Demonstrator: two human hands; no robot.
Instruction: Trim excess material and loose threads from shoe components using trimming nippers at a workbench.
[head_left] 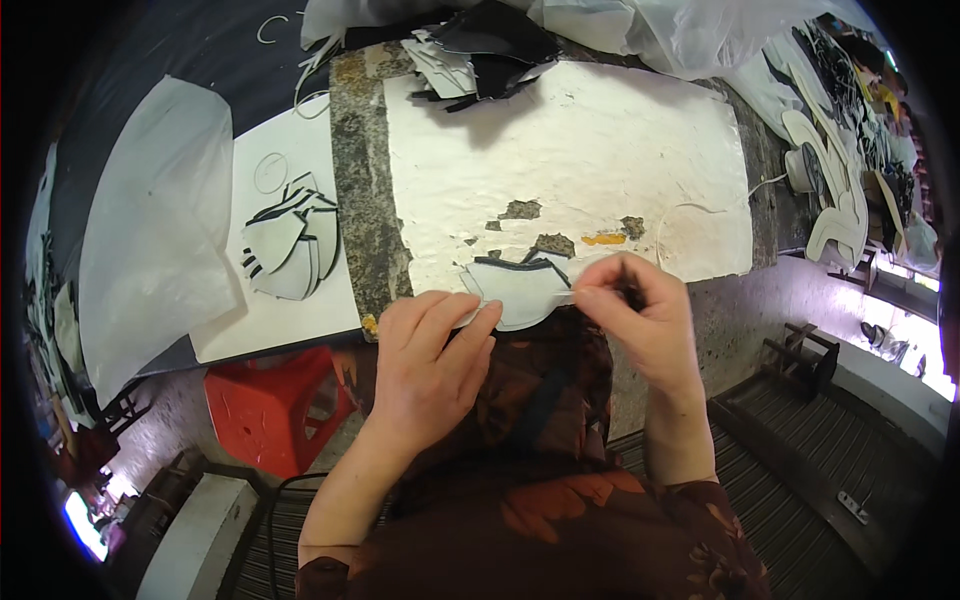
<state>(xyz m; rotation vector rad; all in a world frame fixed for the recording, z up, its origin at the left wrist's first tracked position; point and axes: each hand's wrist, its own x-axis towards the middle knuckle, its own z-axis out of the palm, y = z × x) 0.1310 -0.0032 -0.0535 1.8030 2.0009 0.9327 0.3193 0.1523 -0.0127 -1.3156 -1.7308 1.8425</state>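
Observation:
In front of me, at the near edge of the table, lies a curved white cut piece (525,290) with a dark strip along its upper edge. My left hand (430,350) has its bent fingers close together, holding the left side of this piece down. My right hand (640,310) is closed in a pinch at the piece's right edge. From its fingertips a thin pale sliver (563,293) sticks out toward the piece. What else may lie under the left fingers is hidden.
Similar white pieces with dark edges (290,245) lie heaped on a white board at the left, beside a translucent plastic sheet (160,220). Black and white scraps (490,55) sit at the far edge. A red stool (270,410) stands below left. Cut shapes (830,190) pile up at right.

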